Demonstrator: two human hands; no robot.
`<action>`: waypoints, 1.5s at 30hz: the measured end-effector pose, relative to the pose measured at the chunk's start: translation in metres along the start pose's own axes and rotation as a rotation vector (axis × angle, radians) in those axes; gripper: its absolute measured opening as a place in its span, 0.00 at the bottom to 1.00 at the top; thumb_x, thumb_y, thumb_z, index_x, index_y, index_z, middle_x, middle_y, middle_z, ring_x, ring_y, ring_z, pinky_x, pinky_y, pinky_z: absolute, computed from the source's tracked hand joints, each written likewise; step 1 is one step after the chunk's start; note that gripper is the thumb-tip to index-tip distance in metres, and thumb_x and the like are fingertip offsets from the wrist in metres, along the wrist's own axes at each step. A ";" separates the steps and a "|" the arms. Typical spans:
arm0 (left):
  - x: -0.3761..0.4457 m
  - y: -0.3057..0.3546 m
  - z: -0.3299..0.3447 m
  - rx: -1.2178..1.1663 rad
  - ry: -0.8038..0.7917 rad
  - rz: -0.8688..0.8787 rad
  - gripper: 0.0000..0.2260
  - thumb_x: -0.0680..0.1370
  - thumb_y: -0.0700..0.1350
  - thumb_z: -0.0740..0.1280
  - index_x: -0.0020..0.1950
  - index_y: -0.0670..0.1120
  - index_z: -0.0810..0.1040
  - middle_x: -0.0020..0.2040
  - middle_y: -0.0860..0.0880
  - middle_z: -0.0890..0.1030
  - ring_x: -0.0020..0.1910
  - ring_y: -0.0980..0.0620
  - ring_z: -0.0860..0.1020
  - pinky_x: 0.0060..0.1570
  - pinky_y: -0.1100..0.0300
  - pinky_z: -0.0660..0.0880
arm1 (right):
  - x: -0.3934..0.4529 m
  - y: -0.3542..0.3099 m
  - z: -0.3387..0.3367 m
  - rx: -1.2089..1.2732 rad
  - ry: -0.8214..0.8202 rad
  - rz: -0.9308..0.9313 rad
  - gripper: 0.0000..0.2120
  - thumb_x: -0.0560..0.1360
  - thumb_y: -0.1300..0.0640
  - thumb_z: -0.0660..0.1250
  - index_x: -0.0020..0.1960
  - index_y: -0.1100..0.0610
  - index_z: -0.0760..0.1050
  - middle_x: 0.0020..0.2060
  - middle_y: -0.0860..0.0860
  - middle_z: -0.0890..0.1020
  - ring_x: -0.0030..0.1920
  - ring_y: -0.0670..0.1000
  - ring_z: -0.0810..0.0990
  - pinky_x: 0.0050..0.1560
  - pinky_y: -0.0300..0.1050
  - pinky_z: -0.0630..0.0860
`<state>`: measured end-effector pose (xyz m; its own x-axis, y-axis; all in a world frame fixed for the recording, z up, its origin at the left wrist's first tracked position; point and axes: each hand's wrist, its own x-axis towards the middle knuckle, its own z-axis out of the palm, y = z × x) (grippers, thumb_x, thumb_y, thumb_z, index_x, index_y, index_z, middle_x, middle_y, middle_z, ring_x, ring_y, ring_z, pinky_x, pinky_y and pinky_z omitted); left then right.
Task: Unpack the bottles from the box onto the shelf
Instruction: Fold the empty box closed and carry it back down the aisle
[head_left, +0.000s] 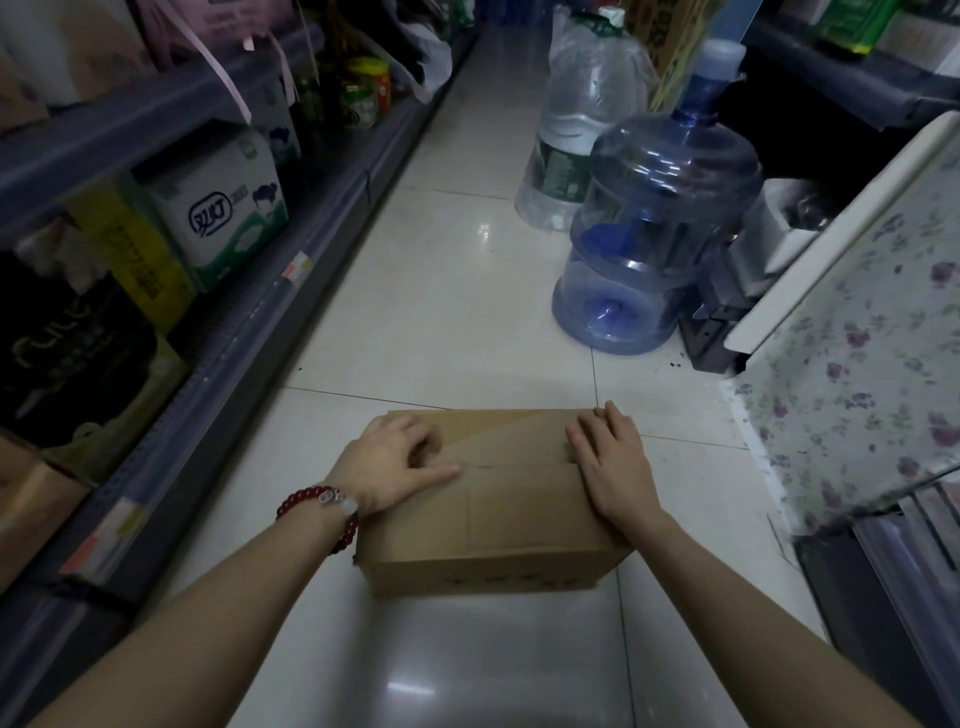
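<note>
A closed brown cardboard box (514, 514) sits on the white tiled floor in the aisle, its top flaps shut. The bottles inside are hidden. My left hand (395, 462), with a red bead bracelet at the wrist, rests on the left part of the lid, fingers curled at the flap seam. My right hand (613, 457) lies flat on the right side of the lid, fingers spread toward the far corner. The grey shelf (249, 306) runs along the left of the aisle.
The left shelf holds tissue packs (223, 208) and dark boxes (67, 353). Two large water jugs (654, 234) stand on the floor ahead at right. A counter with a floral cover (857, 343) juts in from the right.
</note>
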<state>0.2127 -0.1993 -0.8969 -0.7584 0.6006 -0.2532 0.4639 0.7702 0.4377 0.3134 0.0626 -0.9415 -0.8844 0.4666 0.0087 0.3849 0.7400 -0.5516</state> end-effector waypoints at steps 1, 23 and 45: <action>0.000 -0.002 0.006 0.017 0.029 0.004 0.28 0.65 0.74 0.56 0.53 0.55 0.74 0.56 0.56 0.73 0.57 0.51 0.68 0.58 0.51 0.71 | -0.001 0.001 0.002 0.005 -0.005 0.007 0.23 0.79 0.42 0.54 0.69 0.52 0.67 0.76 0.53 0.60 0.75 0.55 0.56 0.71 0.53 0.61; -0.039 0.052 -0.048 -0.495 0.087 -0.223 0.27 0.65 0.47 0.79 0.63 0.57 0.77 0.73 0.48 0.62 0.71 0.50 0.66 0.72 0.63 0.57 | -0.050 -0.036 -0.102 0.259 -0.164 0.241 0.36 0.72 0.41 0.68 0.75 0.42 0.55 0.69 0.52 0.72 0.64 0.56 0.73 0.64 0.47 0.69; -0.060 0.279 -0.547 -0.413 0.169 -0.161 0.30 0.62 0.57 0.78 0.62 0.66 0.74 0.74 0.47 0.64 0.73 0.48 0.64 0.74 0.52 0.59 | 0.087 -0.315 -0.572 0.263 -0.269 0.100 0.48 0.53 0.26 0.69 0.70 0.30 0.56 0.70 0.53 0.69 0.69 0.56 0.68 0.66 0.48 0.66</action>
<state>0.1372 -0.1383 -0.2877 -0.8857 0.4107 -0.2166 0.1392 0.6800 0.7199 0.2664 0.1469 -0.2900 -0.8971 0.3605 -0.2555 0.4227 0.5315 -0.7341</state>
